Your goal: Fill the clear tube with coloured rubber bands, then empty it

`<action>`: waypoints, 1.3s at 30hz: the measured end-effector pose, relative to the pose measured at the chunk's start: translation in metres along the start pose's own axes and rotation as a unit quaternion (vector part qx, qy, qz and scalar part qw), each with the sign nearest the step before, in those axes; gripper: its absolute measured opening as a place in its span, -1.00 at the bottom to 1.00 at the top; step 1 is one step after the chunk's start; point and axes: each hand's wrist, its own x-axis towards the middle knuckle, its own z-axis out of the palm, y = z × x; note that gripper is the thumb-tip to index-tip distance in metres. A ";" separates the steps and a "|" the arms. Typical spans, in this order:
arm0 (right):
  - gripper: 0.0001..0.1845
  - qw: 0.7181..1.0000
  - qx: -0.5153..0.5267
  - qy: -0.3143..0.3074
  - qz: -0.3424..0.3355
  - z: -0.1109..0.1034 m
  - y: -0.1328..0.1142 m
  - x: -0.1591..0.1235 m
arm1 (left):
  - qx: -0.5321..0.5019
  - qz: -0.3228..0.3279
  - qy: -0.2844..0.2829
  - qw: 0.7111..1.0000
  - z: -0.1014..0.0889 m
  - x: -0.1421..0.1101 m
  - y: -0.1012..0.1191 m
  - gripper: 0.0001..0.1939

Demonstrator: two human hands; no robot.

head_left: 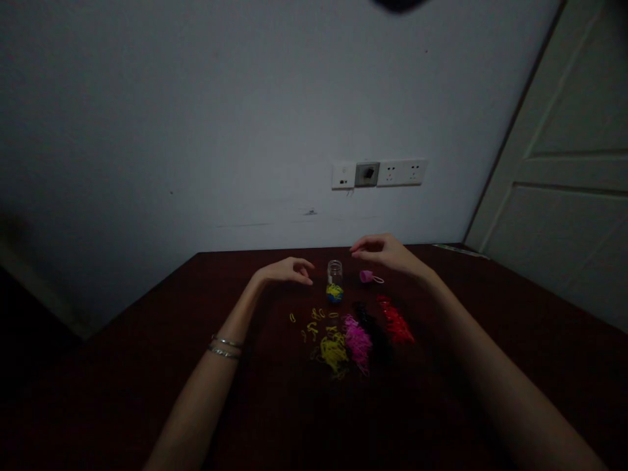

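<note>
A small clear glass jar (pixel 335 276) stands upright on the dark table, with blue and yellow rubber bands (pixel 334 292) in its lower part. Just left of the jar is my left hand (pixel 287 271), its thumb and fingers apart and nothing seen between them. My right hand (pixel 380 250) hovers to the right of the jar, thumb and fingertips brought together in a pinch; anything between them is too small to make out. Below that hand lies a pink stopper (pixel 366 277) with a loop. Nearer me are piles of yellow (pixel 333 352), pink (pixel 358 343), black (pixel 371 327) and red rubber bands (pixel 395 320).
Several loose yellow bands (pixel 314 327) lie scattered left of the piles. A pale wall (pixel 220 131) with sockets (pixel 402 173) rises behind the table (pixel 275 405). At the right is a white panelled door (pixel 564 170). The light is dim.
</note>
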 end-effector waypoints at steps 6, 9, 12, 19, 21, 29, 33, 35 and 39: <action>-0.76 0.976 -0.039 -0.212 0.039 0.015 -0.023 -0.014 | 0.156 -0.071 -0.041 0.984 0.009 -0.015 -0.022 -0.53; -0.69 0.944 -0.079 -0.314 0.069 0.036 -0.018 -0.016 | 0.182 -0.092 -0.081 0.976 0.018 -0.016 -0.033 -0.57; -0.65 0.917 -0.152 -0.365 0.057 0.060 -0.012 -0.017 | 0.185 -0.091 -0.099 0.974 0.021 -0.015 -0.038 -0.61; -0.56 0.852 -0.326 -0.405 0.054 0.100 -0.025 -0.026 | 0.190 -0.070 -0.049 0.978 0.023 -0.015 -0.032 -0.70; -0.52 0.838 -0.356 -0.410 0.052 0.106 -0.028 -0.030 | 0.194 -0.064 -0.042 0.978 0.023 -0.015 -0.031 -0.71; -0.67 0.835 -0.332 -0.439 0.008 0.119 -0.019 -0.031 | 0.194 -0.046 -0.020 0.980 0.026 -0.016 -0.032 -0.73; -0.72 0.854 -0.293 -0.428 -0.035 0.121 -0.012 -0.028 | 0.192 -0.025 -0.013 0.981 0.026 -0.016 -0.031 -0.74; -0.73 0.867 -0.262 -0.421 -0.043 0.119 -0.010 -0.027 | 0.195 -0.010 -0.006 0.981 0.027 -0.015 -0.031 -0.74; -0.75 0.896 -0.177 -0.406 -0.026 0.113 -0.005 -0.022 | 0.189 0.007 0.010 0.982 0.028 -0.014 -0.032 -0.73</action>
